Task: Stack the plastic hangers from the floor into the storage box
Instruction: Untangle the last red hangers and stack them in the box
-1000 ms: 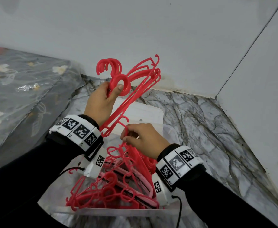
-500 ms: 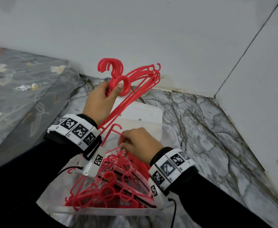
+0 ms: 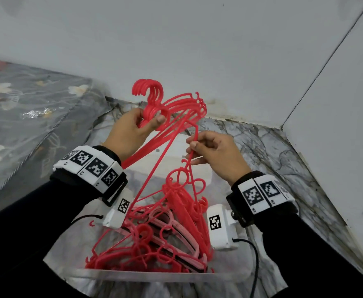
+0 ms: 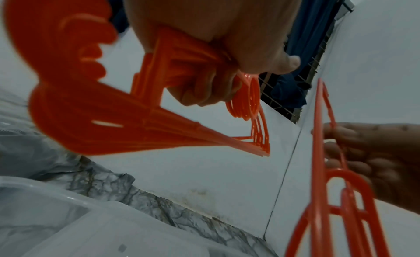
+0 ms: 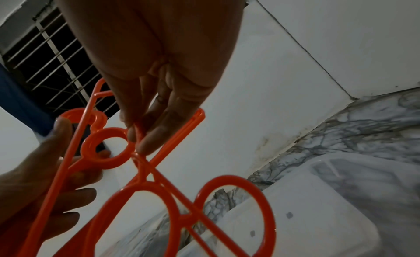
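Fingers of my right hand [image 3: 216, 152] pinched the thin bar of a single red plastic hanger [image 3: 177, 166], its lower end among the tangled red hangers [image 3: 154, 244] in the clear plastic storage box [image 3: 146, 276], I judged to work it loose. Beside it, my left hand [image 3: 131, 132] curled round the necks of a bunch of red plastic hangers [image 3: 176, 108], hooks aligned, probably so they would stack together. Both hands hung above the box on the marble floor [image 3: 273, 151].

Bunch of red hangers [image 3: 172, 108] held upright above the clear storage box [image 3: 133, 276], hooks uppermost. Single red hanger [image 3: 176, 160] raised to its right, tilted. More red and pink hangers [image 3: 154, 239] lie heaped inside.
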